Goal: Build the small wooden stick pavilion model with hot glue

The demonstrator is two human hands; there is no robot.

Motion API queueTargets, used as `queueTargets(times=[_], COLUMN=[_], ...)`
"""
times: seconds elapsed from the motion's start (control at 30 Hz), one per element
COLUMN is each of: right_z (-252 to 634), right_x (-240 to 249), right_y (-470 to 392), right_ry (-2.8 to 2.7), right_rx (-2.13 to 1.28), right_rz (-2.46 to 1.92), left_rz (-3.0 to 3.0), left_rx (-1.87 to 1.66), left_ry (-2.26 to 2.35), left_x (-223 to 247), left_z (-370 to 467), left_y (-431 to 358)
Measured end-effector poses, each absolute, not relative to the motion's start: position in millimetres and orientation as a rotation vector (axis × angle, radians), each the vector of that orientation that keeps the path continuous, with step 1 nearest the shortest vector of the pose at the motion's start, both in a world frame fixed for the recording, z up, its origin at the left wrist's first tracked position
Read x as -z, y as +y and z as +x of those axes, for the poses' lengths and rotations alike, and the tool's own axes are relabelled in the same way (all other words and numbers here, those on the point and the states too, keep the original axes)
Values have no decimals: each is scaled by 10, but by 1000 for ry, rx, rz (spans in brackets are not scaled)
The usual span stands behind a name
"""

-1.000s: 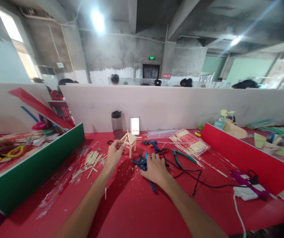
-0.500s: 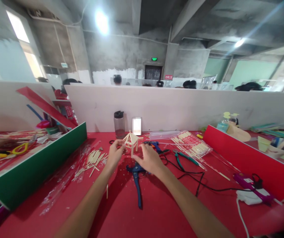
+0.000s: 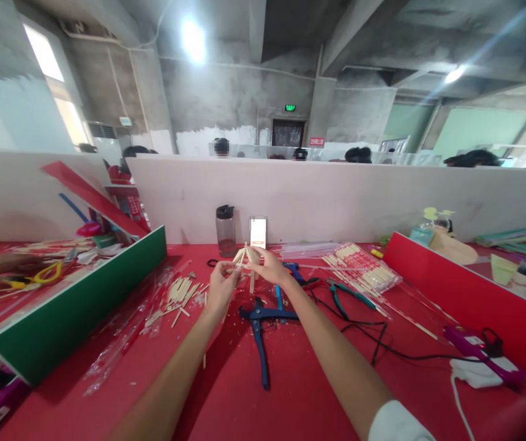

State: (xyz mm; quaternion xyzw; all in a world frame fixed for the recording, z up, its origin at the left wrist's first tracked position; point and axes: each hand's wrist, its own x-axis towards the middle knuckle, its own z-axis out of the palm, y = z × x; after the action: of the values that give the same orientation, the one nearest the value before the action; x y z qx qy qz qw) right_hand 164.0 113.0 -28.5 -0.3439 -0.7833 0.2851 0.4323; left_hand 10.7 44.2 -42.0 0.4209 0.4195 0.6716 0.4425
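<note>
A small pavilion-like model of thin wooden sticks (image 3: pixel 246 252), with a pointed top and legs below, is held up over the table in front of me. My left hand (image 3: pixel 222 285) pinches its lower left side. My right hand (image 3: pixel 269 268) has its fingers closed on the right side near the top, hiding part of the frame. Just below the model lies a dark blue cutter (image 3: pixel 258 334) on the red table. A pile of short wooden sticks (image 3: pixel 182 291) lies left of my left hand. Right of my right hand rests a blue glue gun (image 3: pixel 294 271).
Green-handled pliers (image 3: pixel 340 301) and a black cable lie to the right, near packed sticks (image 3: pixel 366 266). A bottle (image 3: pixel 225 233) and a lit phone (image 3: pixel 258 233) stand at the back. Green (image 3: pixel 83 306) and red (image 3: pixel 465 300) dividers flank the table. Another person's hand (image 3: pixel 0 263) is far left.
My right hand has risen from beside the model's legs to its upper right side. The blue strip beside the cutter has come into sight. The whole view has shifted slightly.
</note>
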Motion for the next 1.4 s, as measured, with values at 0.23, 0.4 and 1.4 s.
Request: queueTargets(times=[0.23, 0.4, 1.4], right_z=[1736, 1751, 1819], right_x=[256, 248, 102], right_y=[1155, 1131, 1076], right_ry=[-1966, -1965, -2015], right_rx=[-783, -827, -877], right_rz=[-821, -821, -714], left_rz=[1037, 1035, 986], left_rx=[-1695, -1685, -1630], left_ry=[1020, 1024, 1156], left_x=[426, 437, 420], left_z=[190, 211, 256], left_y=[414, 402, 379])
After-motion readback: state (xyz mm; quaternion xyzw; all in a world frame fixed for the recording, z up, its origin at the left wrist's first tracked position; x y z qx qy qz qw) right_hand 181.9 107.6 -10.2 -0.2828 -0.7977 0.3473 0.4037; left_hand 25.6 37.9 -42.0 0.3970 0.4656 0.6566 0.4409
